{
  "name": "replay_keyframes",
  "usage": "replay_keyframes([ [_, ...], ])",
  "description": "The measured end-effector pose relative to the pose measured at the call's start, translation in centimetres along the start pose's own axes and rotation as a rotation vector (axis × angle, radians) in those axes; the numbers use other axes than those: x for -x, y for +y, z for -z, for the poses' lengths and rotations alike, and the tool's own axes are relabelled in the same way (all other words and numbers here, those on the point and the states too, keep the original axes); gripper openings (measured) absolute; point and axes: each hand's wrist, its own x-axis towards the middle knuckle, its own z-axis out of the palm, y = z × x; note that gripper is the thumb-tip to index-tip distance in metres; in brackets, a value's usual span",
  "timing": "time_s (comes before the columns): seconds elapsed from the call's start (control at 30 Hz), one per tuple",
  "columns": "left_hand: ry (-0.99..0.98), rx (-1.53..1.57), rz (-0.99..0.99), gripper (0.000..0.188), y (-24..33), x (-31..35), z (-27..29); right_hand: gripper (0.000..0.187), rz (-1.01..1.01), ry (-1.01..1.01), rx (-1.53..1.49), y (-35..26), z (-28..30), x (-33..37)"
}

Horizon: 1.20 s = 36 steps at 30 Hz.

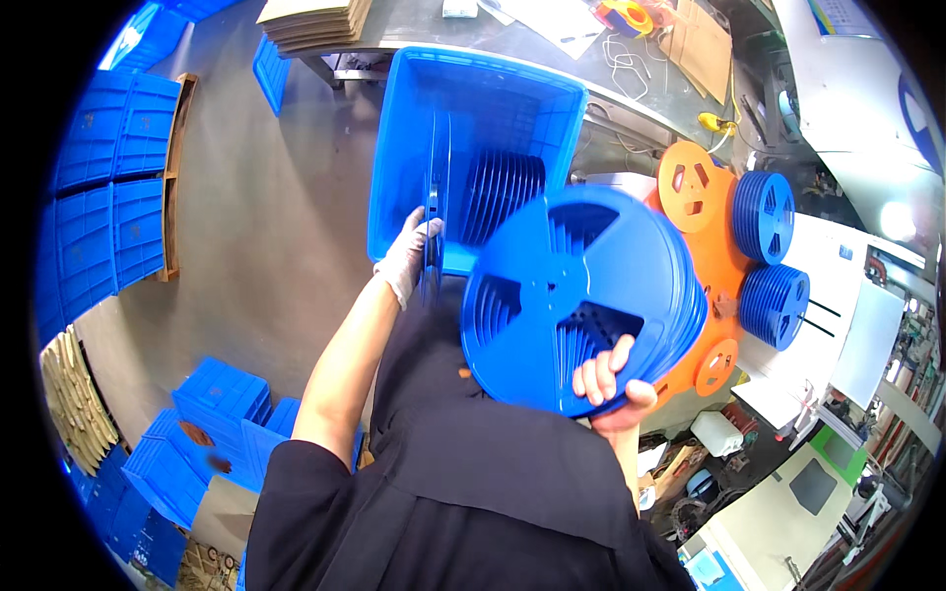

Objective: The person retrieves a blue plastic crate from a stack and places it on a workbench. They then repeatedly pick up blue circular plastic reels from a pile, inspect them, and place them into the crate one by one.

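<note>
My right hand (pixel 613 386) is closed on the lower rim of a thick stack of blue plastic reels (pixel 527 340), its fingers hooked into a cut-out of the front reel. The stack is tilted, with its broad face toward me. In a whitish glove, my left hand (pixel 399 264) is closed on a blue reel (pixel 433 212) seen edge-on at the near left side of a blue tub (pixel 378 187). Inside the tub, more reels (pixel 507 182) stand in a row. The held stack hides the tub's near right corner.
Right of me, an orange machine (pixel 717 231) carries blue reels (pixel 772 217) on spindles. Beyond the tub is a grey workbench (pixel 443 22) with cardboard, papers and orange tape. Blue crates (pixel 113 177) are piled on the left, others (pixel 219 399) behind me at lower left.
</note>
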Motion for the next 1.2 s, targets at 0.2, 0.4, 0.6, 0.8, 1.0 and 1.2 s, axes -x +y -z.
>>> replay_keyframes([
  [0.2, 0.235, 0.079, 0.208, 0.054, -6.5, -11.4, 0.5, 0.032, -0.014, 0.234, -0.059, 1.8, 4.1, 2.2],
  [0.4, 0.130, 0.019, 0.405, 0.029, -11.1, -23.5, 2.2, 0.030, -0.076, 0.348, -0.116, 3.0, 7.2, 3.9],
  [0.6, 0.304, -0.171, 0.328, 0.071, -14.0, -29.1, 2.9, 0.031, -0.080, 0.458, -0.173, 3.3, 8.1, 4.0],
  [0.8, 0.250, -0.305, 0.365, 0.077, -12.1, -28.2, 1.3, 0.032, -0.071, 0.447, -0.192, 3.0, 7.9, 3.8],
  [1.0, 0.248, -0.324, 0.416, 0.078, -14.7, -29.6, 6.6, 0.032, -0.084, 0.365, -0.190, 1.8, 8.0, 4.2],
  [1.2, 0.064, -0.890, -0.318, 0.055, -9.1, -19.1, -3.3, 0.030, 0.059, 0.317, -0.209, 2.0, 8.5, 4.8],
])
